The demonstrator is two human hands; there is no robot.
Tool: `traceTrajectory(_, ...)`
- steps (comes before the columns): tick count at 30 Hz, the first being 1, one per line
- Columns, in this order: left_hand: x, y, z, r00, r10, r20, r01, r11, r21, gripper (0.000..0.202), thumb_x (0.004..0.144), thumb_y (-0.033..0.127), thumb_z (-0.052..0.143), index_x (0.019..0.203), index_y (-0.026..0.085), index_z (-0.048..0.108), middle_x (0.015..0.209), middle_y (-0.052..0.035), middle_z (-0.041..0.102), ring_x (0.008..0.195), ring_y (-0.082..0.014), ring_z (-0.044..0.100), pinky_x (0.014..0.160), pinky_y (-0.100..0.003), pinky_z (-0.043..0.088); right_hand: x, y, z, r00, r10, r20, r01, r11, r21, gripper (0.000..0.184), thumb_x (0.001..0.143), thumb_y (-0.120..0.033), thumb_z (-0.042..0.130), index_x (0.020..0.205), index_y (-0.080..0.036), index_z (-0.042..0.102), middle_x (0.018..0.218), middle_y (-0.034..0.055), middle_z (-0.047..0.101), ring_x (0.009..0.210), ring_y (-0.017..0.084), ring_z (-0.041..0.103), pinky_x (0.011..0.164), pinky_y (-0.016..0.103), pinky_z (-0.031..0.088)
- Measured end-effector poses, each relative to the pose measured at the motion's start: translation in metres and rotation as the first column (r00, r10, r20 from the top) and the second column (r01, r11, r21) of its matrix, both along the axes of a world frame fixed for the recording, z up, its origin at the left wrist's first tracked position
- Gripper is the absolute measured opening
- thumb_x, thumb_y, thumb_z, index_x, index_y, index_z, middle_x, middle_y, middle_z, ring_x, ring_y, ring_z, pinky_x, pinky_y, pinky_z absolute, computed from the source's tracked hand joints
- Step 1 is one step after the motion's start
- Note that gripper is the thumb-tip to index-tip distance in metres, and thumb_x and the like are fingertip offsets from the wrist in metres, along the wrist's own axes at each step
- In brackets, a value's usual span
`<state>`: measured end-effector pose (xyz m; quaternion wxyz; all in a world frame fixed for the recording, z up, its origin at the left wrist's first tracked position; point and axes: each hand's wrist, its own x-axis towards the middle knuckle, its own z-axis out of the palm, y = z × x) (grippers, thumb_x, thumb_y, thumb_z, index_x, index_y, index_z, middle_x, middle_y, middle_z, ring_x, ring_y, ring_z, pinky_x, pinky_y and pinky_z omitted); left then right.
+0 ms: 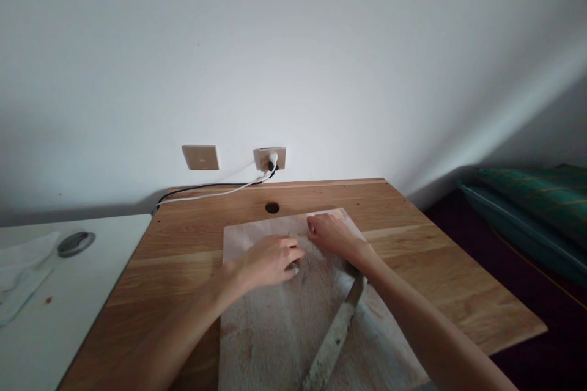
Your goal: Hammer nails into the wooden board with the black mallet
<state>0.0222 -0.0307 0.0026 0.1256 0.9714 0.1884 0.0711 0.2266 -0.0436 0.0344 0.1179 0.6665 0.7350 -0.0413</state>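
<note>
- A long, worn tool handle [337, 327], pale and stained, lies aslant across the near right part of the plywood board [261, 336]; its far end passes under the right wrist, where I cannot tell its shape.
- The plywood board lies flat on a wooden desk [458, 293], its face whitish, with reddish-brown patches.
- The left hand [275, 258] is over the board's far half, fingers bent and drawn in narrow; a pale bit shows at its fingertips, and I cannot tell whether it is held.
- The right hand [332, 233] is at the board's far right corner, curled like a loose fist; I cannot tell whether anything is inside.
- Small dark flecks [306, 267] show on the board between the hands.
- Beyond the board are a round cable hole [272, 208] and a wall socket [263, 160] with a white plug [274, 157].
- Well left of the board stands a white table [87, 299].
- Well right of the board is green fabric [541, 195].
</note>
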Motion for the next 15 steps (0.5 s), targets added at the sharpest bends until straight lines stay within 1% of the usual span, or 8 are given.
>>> traceTrajectory(2, -0.001, 0.000, -0.001, 1.000, -0.018, -0.005, 0.017, 0.997, -0.069, 0.008, 0.087, 0.024, 0.076, 0.083, 0.020, 0.070, 0.086, -0.0016, 0.069, 0.078, -0.0182, 0.068, 0.071, -0.028, 0.050, 0.000, 0.000, 0.000, 1.000, 0.000, -0.005, 0.000, 1.000, 0.004, 0.023, 0.104, -0.035, 0.068, 0.116, -0.016, 0.072, 0.118, 0.0075, 0.074, 0.104, 0.022, 0.073, 0.093, 0.044, 0.061)
traceTrajectory(4, -0.003, 0.001, 0.000, 0.999, -0.026, 0.024, 0.029, 0.992, -0.122, 0.011, 0.084, 0.027, 0.079, 0.081, 0.021, 0.070, 0.085, -0.0006, 0.069, 0.078, -0.0177, 0.068, 0.072, -0.027, 0.049, 0.002, 0.001, -0.002, 1.000, 0.006, -0.018, -0.006, 1.000, 0.005, 0.023, 0.103, -0.035, 0.068, 0.116, -0.016, 0.072, 0.118, 0.0074, 0.074, 0.104, 0.022, 0.073, 0.093, 0.044, 0.061)
traceTrajectory(7, -0.006, 0.005, 0.004, 0.997, -0.014, 0.071, 0.024, 0.988, -0.151, 0.008, 0.084, 0.025, 0.077, 0.084, 0.021, 0.070, 0.087, -0.0002, 0.069, 0.083, -0.0175, 0.068, 0.076, -0.027, 0.049, 0.004, 0.003, -0.008, 0.999, 0.015, -0.041, -0.015, 1.000, 0.006, 0.022, 0.103, -0.034, 0.068, 0.116, -0.016, 0.072, 0.118, 0.0072, 0.074, 0.104, 0.022, 0.073, 0.093, 0.044, 0.061)
traceTrajectory(9, -0.008, 0.009, 0.007, 0.995, 0.036, 0.091, -0.023, 0.989, -0.145, 0.004, 0.086, 0.022, 0.073, 0.089, 0.021, 0.070, 0.091, -0.0007, 0.070, 0.086, -0.0178, 0.068, 0.080, -0.027, 0.050, 0.006, 0.003, -0.010, 0.998, 0.019, -0.055, -0.018, 1.000, 0.008, 0.022, 0.103, -0.034, 0.068, 0.116, -0.016, 0.072, 0.118, 0.0072, 0.074, 0.104, 0.022, 0.073, 0.093, 0.044, 0.061)
traceTrajectory(11, -0.010, 0.013, 0.007, 0.987, 0.109, 0.118, -0.094, 0.987, -0.129, 0.006, 0.090, 0.018, 0.067, 0.095, 0.021, 0.070, 0.098, -0.0023, 0.070, 0.090, -0.0184, 0.068, 0.085, -0.029, 0.051, 0.007, 0.004, -0.012, 0.998, 0.019, -0.067, -0.019, 1.000, 0.009, 0.022, 0.104, -0.035, 0.068, 0.115, -0.017, 0.072, 0.118, 0.0071, 0.074, 0.104, 0.022, 0.073, 0.093, 0.044, 0.061)
traceTrajectory(13, -0.010, 0.017, 0.004, 0.973, 0.174, 0.152, -0.159, 0.982, -0.105, 0.012, 0.093, 0.015, 0.063, 0.101, 0.020, 0.070, 0.106, -0.0047, 0.070, 0.097, -0.0199, 0.068, 0.092, -0.032, 0.053, 0.008, 0.005, -0.013, 0.997, 0.017, -0.073, -0.016, 1.000, 0.006, 0.022, 0.104, -0.035, 0.068, 0.115, -0.017, 0.072, 0.117, 0.0070, 0.074, 0.103, 0.022, 0.073, 0.092, 0.043, 0.061)
traceTrajectory(15, -0.010, 0.020, -0.002, 0.962, 0.211, 0.172, -0.201, 0.977, -0.072, 0.017, 0.094, 0.014, 0.061, 0.106, 0.020, 0.070, 0.114, -0.0072, 0.069, 0.106, -0.0222, 0.067, 0.099, -0.036, 0.053, 0.008, 0.006, -0.014, 0.997, 0.013, -0.076, -0.013, 1.000, 0.003, 0.022, 0.103, -0.035, 0.068, 0.115, -0.016, 0.072, 0.117, 0.0070, 0.074, 0.102, 0.021, 0.073, 0.092, 0.043, 0.061)
